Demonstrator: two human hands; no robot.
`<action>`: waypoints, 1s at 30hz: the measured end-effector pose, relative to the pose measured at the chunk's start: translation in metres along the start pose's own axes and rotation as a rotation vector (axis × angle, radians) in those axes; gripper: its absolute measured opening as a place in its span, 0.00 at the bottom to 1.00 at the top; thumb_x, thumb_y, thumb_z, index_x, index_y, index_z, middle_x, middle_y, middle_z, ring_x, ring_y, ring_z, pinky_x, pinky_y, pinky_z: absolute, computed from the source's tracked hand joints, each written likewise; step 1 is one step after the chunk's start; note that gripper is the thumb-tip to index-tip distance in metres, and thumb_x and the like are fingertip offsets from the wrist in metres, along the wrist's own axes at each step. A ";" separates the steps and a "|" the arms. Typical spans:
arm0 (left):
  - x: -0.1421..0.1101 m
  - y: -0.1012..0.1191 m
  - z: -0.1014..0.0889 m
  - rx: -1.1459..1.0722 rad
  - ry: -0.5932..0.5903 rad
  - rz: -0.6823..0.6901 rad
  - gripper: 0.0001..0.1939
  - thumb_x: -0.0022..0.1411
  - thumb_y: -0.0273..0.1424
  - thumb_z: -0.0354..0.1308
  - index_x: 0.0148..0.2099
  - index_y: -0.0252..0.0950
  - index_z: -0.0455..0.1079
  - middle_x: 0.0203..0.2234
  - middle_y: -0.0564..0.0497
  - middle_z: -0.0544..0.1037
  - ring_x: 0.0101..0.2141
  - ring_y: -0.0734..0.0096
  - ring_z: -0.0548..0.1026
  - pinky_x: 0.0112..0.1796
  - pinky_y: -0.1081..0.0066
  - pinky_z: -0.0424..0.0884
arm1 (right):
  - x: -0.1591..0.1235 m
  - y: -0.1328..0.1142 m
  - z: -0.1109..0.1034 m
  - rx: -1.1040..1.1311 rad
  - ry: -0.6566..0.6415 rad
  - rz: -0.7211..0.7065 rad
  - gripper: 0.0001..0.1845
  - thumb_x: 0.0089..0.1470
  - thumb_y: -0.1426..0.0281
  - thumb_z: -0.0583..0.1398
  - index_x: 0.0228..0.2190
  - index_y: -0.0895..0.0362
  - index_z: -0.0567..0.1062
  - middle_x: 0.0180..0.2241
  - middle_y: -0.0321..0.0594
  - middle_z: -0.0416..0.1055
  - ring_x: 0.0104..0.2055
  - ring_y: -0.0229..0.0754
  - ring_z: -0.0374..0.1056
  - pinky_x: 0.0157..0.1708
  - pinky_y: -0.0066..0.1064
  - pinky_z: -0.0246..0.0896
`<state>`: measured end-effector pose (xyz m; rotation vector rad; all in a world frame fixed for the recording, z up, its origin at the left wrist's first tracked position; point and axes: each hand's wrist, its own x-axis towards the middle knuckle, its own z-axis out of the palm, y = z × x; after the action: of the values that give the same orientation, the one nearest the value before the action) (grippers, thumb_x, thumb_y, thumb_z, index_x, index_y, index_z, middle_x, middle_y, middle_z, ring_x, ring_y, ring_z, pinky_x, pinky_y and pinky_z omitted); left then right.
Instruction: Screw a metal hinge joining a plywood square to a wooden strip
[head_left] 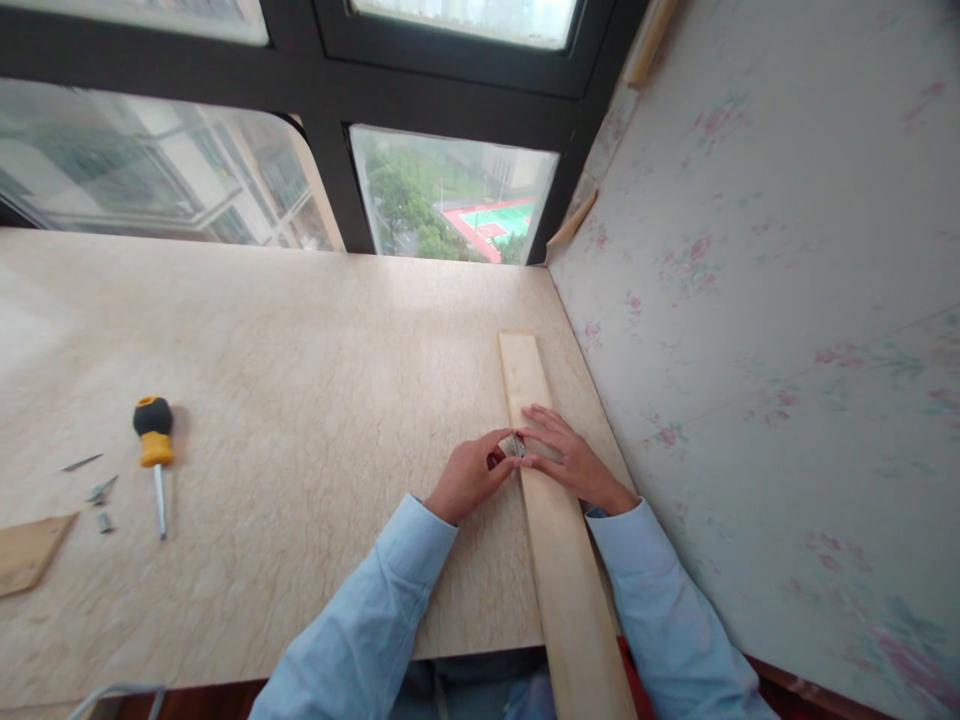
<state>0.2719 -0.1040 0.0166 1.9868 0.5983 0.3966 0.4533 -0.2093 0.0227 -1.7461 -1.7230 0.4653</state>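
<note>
Beige marbled tabletop (300, 380) under the board (566, 570); floral-papered wall (750, 300) right of it, dark-framed window (465, 100) beyond its far end. Board: long, flat, pale wood, near end overhanging the tabletop's edge. Right hand (571, 460) across board, fingers spread, can't tell if tips grip. Left hand (469, 475) at board's left edge. Screwdriver (155, 450) well left of board. Small metal piece (518, 445) on board's left edge: silvery, clamped between left thumb and forefinger.
</note>
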 end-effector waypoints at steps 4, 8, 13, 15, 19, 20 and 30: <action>0.000 -0.001 0.000 -0.005 -0.003 -0.001 0.21 0.61 0.34 0.57 0.57 0.37 0.69 0.28 0.51 0.80 0.28 0.71 0.76 0.31 0.74 0.69 | 0.000 0.001 0.000 0.012 0.018 -0.003 0.23 0.56 0.57 0.61 0.52 0.48 0.73 0.62 0.43 0.61 0.66 0.48 0.52 0.65 0.51 0.46; 0.000 0.000 -0.001 -0.014 0.001 -0.001 0.21 0.61 0.33 0.58 0.56 0.37 0.70 0.27 0.51 0.80 0.28 0.71 0.75 0.30 0.74 0.68 | 0.000 0.000 0.000 0.011 0.017 0.000 0.23 0.55 0.57 0.61 0.52 0.50 0.73 0.61 0.44 0.61 0.66 0.48 0.52 0.65 0.52 0.45; 0.000 0.000 -0.001 -0.020 -0.002 -0.008 0.22 0.60 0.32 0.58 0.56 0.36 0.69 0.28 0.51 0.80 0.28 0.71 0.76 0.31 0.74 0.70 | 0.001 0.000 -0.001 0.025 0.011 -0.004 0.25 0.55 0.57 0.62 0.52 0.50 0.73 0.61 0.45 0.61 0.66 0.49 0.52 0.65 0.53 0.46; 0.000 -0.001 0.000 -0.030 -0.003 -0.010 0.22 0.60 0.33 0.58 0.56 0.36 0.69 0.28 0.50 0.80 0.28 0.71 0.76 0.32 0.73 0.70 | 0.001 0.000 -0.002 0.032 0.013 -0.009 0.25 0.54 0.57 0.63 0.53 0.49 0.73 0.61 0.45 0.62 0.66 0.50 0.52 0.64 0.53 0.46; 0.000 -0.006 0.002 -0.071 0.004 -0.017 0.23 0.60 0.33 0.58 0.57 0.35 0.68 0.29 0.49 0.80 0.28 0.71 0.76 0.31 0.73 0.71 | 0.001 -0.001 -0.002 0.046 0.020 -0.020 0.25 0.54 0.57 0.63 0.53 0.50 0.72 0.61 0.45 0.63 0.66 0.50 0.52 0.64 0.53 0.47; -0.001 -0.007 0.002 -0.087 0.007 -0.023 0.23 0.59 0.33 0.59 0.57 0.34 0.68 0.29 0.49 0.80 0.27 0.71 0.76 0.31 0.73 0.71 | 0.001 -0.001 -0.002 0.049 0.023 -0.021 0.25 0.54 0.57 0.63 0.53 0.50 0.72 0.60 0.45 0.63 0.66 0.50 0.53 0.64 0.53 0.47; -0.016 -0.011 0.005 -0.251 0.118 -0.052 0.21 0.58 0.31 0.59 0.54 0.31 0.70 0.27 0.50 0.79 0.25 0.73 0.75 0.31 0.73 0.71 | -0.002 0.005 -0.004 0.127 0.064 0.079 0.22 0.55 0.55 0.60 0.49 0.50 0.75 0.59 0.44 0.65 0.62 0.50 0.60 0.62 0.51 0.54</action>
<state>0.2584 -0.1122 0.0039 1.7140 0.6404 0.5329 0.4595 -0.2121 0.0220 -1.7242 -1.5504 0.5351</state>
